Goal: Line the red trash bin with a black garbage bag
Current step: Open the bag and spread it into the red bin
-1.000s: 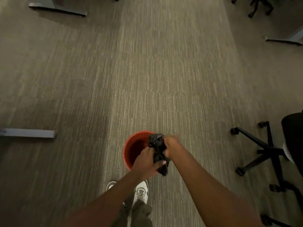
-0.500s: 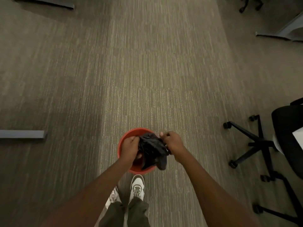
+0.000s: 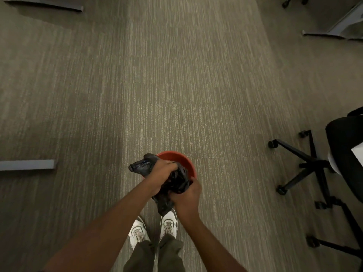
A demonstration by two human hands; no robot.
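1. Grey-brown striped carpet floor (image 3: 176,85) filled nearly the whole head view; lighting dim.
2. Black swivel office chair with a star base on castors (image 3: 318,165) stood well apart to the right of the bin, its dark seat cut off by the frame edge. Nothing lay between it and the bin.
3. Flat grey metal desk foot (image 3: 27,164) lay on the carpet at left, well apart from the bin; similar feet showed at the top corners.
4. Round red plastic trash bin (image 3: 185,163) stood upright on the carpet just ahead of the person's white sneakers (image 3: 169,224). Only its far rim and part of the inner wall showed; hands and bag covered the near side.
5. Crumpled black plastic garbage bag (image 3: 174,179) was bunched over the bin's mouth, not spread. One wrinkled end stuck out past the left rim, another hung down the near side toward the shoes.
6. Left hand (image 3: 161,177) clenched on the bag's upper bunch, over the bin.
7. Right hand (image 3: 186,197) grasped the bag's lower part, at the near rim.
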